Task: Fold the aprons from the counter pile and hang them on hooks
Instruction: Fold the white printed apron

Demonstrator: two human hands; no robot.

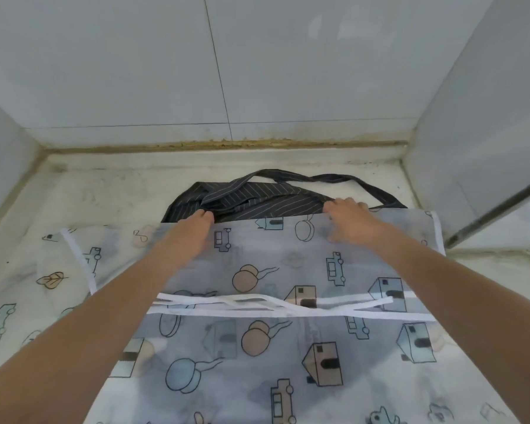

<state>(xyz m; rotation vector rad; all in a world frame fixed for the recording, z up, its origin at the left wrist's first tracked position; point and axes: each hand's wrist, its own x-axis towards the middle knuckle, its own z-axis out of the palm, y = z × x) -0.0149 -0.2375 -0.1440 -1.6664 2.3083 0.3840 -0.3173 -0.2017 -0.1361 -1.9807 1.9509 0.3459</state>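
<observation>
**Folding step in progress: printed apron on the surface**

The printed apron (288,347), a thin translucent sheet with cars, houses and trees, lies spread over the near and middle part of the surface (110,191). One layer is doubled over another; its far edge runs straight across from left to right, just in front of the dark striped apron (251,200). The striped apron sits bunched at the far middle of the surface, its strap looping toward the right. White ties (257,301) lie loose across the middle of the printed apron, and another white tie (80,258) trails at the left.

Both arms reach forward to the far edge of the folded layer. The left hand (193,228) has its fingers curled at that edge; the grip appears to pinch the fabric, though the fingertips are partly hidden. The right hand (346,218) rests on the same edge further right, fingers bent over it, apparently grasping the cloth as well.

Judged step: the first fold of the printed apron is being set or aligned along its far edge. The striped apron is not yet folded, and no hooks are in view.

The next move likely calls for:
1. Keeping both corners level so the layers match.
2. Tucking the loose ties inside before folding again.
3. Smoothing gently, as the thin fabric will probably slide and wrinkle.
</observation>
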